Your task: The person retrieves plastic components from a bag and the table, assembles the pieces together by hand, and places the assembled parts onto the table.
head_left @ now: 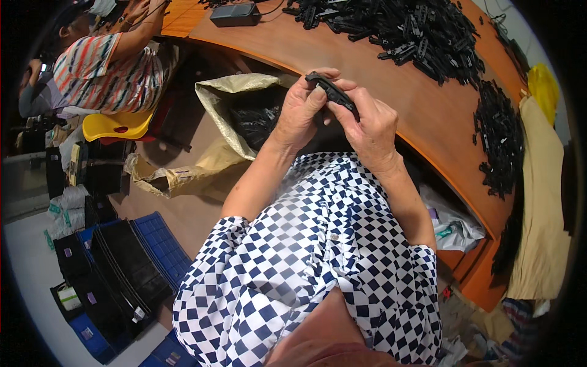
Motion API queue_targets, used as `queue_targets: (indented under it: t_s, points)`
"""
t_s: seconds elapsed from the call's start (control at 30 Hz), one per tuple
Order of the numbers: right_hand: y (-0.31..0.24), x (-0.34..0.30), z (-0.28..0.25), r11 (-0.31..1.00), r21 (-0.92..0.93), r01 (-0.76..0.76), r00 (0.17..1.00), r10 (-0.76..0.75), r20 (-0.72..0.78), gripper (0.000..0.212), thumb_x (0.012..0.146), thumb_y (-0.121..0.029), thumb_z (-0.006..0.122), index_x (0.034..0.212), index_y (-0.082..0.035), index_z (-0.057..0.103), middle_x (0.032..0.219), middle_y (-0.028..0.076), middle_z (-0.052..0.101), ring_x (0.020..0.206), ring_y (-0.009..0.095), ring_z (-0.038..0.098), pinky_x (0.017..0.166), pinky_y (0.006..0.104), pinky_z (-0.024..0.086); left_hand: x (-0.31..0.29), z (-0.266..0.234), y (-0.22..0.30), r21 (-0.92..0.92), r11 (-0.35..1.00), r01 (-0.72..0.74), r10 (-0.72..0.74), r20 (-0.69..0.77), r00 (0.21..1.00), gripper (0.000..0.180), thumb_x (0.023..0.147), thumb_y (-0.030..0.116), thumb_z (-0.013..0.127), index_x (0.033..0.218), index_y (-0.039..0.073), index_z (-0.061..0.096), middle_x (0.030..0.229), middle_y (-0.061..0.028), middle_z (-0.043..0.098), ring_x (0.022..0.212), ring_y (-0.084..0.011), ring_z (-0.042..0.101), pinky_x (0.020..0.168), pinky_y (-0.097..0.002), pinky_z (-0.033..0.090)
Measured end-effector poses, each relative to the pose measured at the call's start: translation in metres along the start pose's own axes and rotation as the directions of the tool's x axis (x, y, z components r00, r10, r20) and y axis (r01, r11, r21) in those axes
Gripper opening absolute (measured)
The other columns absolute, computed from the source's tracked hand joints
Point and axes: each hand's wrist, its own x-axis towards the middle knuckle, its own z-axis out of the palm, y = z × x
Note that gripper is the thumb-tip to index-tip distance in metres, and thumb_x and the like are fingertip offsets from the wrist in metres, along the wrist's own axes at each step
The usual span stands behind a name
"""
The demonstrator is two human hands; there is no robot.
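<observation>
Between my two hands, just off the near edge of the table, is a small black elongated plastic part (335, 95) with a curved outline. My left hand (299, 110) grips its upper left end, thumb laid over the face. On the other end, my right hand (369, 122) pinches it between thumb and fingers. The exact kind of part cannot be made out. A large heap of similar black plastic parts (422, 40) lies farther back on the brown table (293, 52). Another pile of black parts (498, 140) lies along the table's right side.
An open woven sack (214, 98) with black parts inside stands left of my hands. A dark grey box with a cable (235, 15) sits on the far table. At upper left a person in a striped shirt (110, 67) works by a yellow chair (116, 125). Black and blue crates (128, 263) stack at lower left.
</observation>
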Motion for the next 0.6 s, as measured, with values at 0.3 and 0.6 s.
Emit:
queue_targets:
  t_s: [0.3, 0.6]
  points:
    - [0.064, -0.057, -0.041, 0.909, 0.023, -0.417, 0.906, 0.413, 0.088, 0.024, 0.080, -0.013, 0.071, 0.098, -0.001, 0.062, 0.081, 0.013, 0.066, 0.061, 0.023, 0.064, 0.057, 0.0305, 0.050, -0.012, -0.090, 0.031, 0.984, -0.177, 0.001, 0.351, 0.062, 0.934, 0.034, 0.081, 0.017, 0.069, 0.110, 0.002, 0.059, 0.099, -0.0142, 0.064, 0.093, -0.0268, 0.061, 0.084, -0.0338, 0.046]
    - [0.101, -0.105, -0.135, 0.725, -0.271, -0.633, 0.773, 0.574, -0.270, 0.012, 0.084, -0.009, 0.063, 0.092, 0.000, 0.061, 0.077, 0.014, 0.061, 0.065, 0.021, 0.058, 0.062, 0.0306, 0.046, 0.126, -0.004, -0.047, 0.939, 0.042, -0.341, 0.090, 0.336, 0.937, 0.019, 0.088, 0.017, 0.061, 0.099, 0.001, 0.063, 0.089, -0.0163, 0.065, 0.077, -0.0306, 0.063, 0.070, -0.0350, 0.050]
